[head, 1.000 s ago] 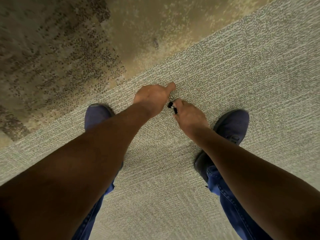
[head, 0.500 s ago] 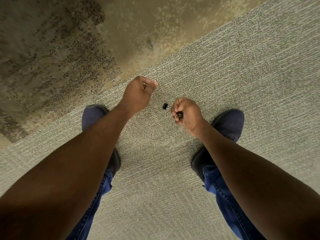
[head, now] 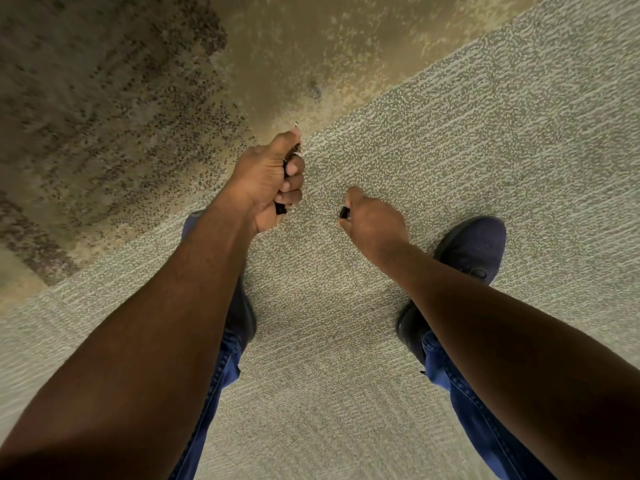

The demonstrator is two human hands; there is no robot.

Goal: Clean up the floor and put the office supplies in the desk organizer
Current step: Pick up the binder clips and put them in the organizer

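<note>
My left hand [head: 273,178] is closed in a fist over small black binder clips [head: 281,208]; black bodies and thin wire handles poke out between the fingers. To its right, my right hand [head: 374,223] pinches another black binder clip [head: 344,213] between thumb and fingers, low over the grey carpet [head: 467,150]. A gap of carpet separates the two hands. The desk organizer is not in view.
A tan and brown speckled rug [head: 121,98] covers the upper left, its edge running diagonally past my left hand. My dark blue shoes [head: 474,247] and jeans [head: 485,427] stand on the carpet below the hands.
My hands, close together over a clip on the carpet a second ago, have drawn apart. The left hand has closed into a fist on clips; the right has lifted a clip.
</note>
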